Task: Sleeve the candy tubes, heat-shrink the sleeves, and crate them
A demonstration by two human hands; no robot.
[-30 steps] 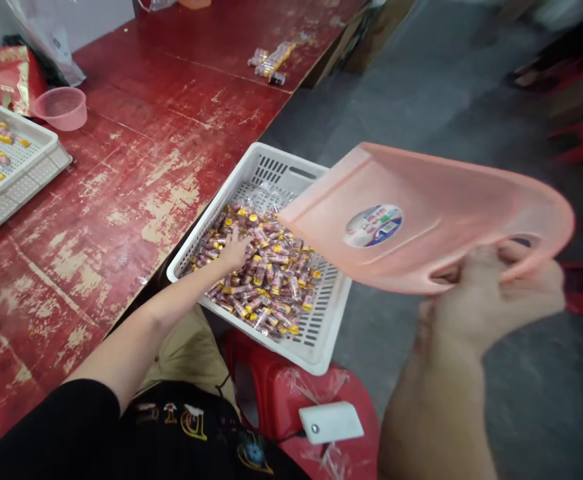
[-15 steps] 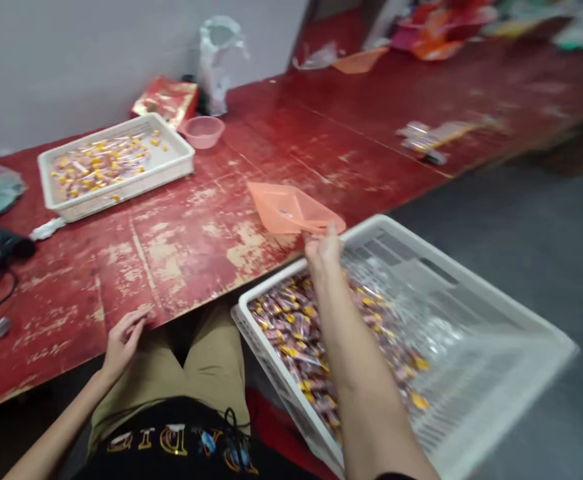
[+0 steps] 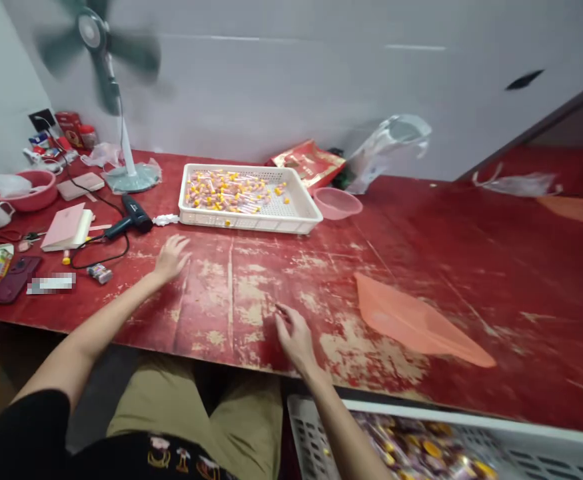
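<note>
My left hand (image 3: 171, 259) reaches over the worn red tabletop (image 3: 256, 267), fingers stretched out and nothing in it. It is close to the front left corner of a white perforated tray (image 3: 251, 225) that holds many small yellow-capped clear tubes (image 3: 226, 191). Above the table's front edge, my right hand (image 3: 295, 337) has its thumb and fingers apart and holds nothing. To its right lies an orange plastic scoop-like tray (image 3: 416, 320). A larger white crate (image 3: 536, 427) sits below the table edge under my right forearm, with more wrapped yellow-capped pieces (image 3: 421, 447) inside.
A black hair dryer (image 3: 134, 217) with its cord lies left of the tray, near a pink notebook (image 3: 66, 227) and a phone (image 3: 15, 280). Behind stands a spinning fan (image 3: 128, 160). A pink bowl (image 3: 338, 203) and a plastic bag (image 3: 386, 150) are right of the tray.
My right hand has let go of the orange scoop-like tray and moved left over the table. My left hand has moved forward from the table edge. The view has turned left.
</note>
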